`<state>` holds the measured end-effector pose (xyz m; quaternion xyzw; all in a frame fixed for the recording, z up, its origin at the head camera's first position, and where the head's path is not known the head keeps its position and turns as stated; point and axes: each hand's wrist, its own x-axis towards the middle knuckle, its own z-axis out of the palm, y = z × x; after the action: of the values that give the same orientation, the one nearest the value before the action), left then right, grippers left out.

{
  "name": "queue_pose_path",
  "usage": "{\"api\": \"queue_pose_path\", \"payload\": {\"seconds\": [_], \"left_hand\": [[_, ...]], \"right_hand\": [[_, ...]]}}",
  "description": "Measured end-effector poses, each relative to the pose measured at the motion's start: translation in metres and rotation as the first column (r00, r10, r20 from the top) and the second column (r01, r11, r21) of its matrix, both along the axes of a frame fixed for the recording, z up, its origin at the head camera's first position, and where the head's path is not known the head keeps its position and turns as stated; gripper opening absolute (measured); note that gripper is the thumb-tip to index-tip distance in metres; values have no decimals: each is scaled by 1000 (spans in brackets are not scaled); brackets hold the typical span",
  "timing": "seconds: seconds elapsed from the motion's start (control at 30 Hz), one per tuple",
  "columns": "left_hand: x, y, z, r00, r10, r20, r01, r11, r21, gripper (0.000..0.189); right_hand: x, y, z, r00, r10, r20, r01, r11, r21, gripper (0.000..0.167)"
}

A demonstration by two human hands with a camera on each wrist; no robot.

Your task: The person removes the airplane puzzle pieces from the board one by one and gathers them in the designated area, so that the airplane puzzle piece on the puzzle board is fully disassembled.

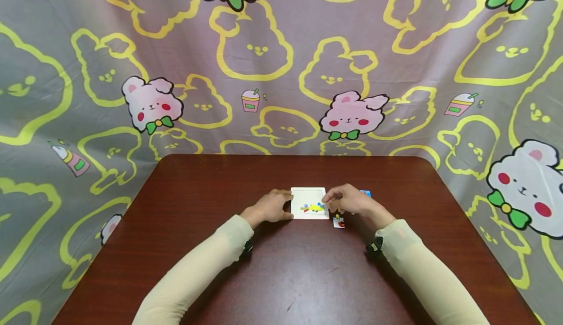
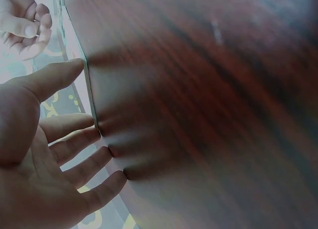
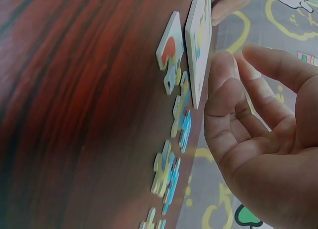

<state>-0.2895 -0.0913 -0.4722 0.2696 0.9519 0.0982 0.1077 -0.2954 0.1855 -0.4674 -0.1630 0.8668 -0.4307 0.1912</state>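
A white square puzzle tray (image 1: 303,196) lies on the table, with yellow, blue and red picture pieces (image 1: 315,207) in its lower right part. At its left edge is my left hand (image 1: 273,205), thumb and fingers spread and touching the rim. In the left wrist view its fingers (image 2: 82,152) are nearly straight. Over the tray's right edge hangs my right hand (image 1: 349,199), fingers bent and thumb tip close to the index finger. In the right wrist view, this hand (image 3: 263,124) shows no piece clearly; whether it pinches one is hidden.
Right of the tray lies a loose jigsaw piece with a red patch (image 1: 338,223). A blue piece (image 1: 365,193) shows behind my right hand. Several loose pieces (image 3: 161,172) line up beside the tray in the right wrist view. A patterned curtain (image 1: 281,61) hangs behind the brown table (image 1: 220,178).
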Motion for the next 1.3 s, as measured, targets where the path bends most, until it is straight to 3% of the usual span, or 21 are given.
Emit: {"api": "queue_pose_path", "payload": {"seconds": [0.37,1.0,1.3], "left_hand": [[0,0,1,1000,-3,-2,3,1000,2,64],[1,1,3,1000,1,-6,-1,1000,6,64],[-2,0,-2,1000,0,-5,0,1000,10,64]], "right_hand": [[-6,-18,-1,1000,2,22,-1,999,-42,19],[-11,-40,-7,999,16,-35,-17,1000,-13,22],[-9,-42,-7,999,33,-16,-33,999,-11,26]]}}
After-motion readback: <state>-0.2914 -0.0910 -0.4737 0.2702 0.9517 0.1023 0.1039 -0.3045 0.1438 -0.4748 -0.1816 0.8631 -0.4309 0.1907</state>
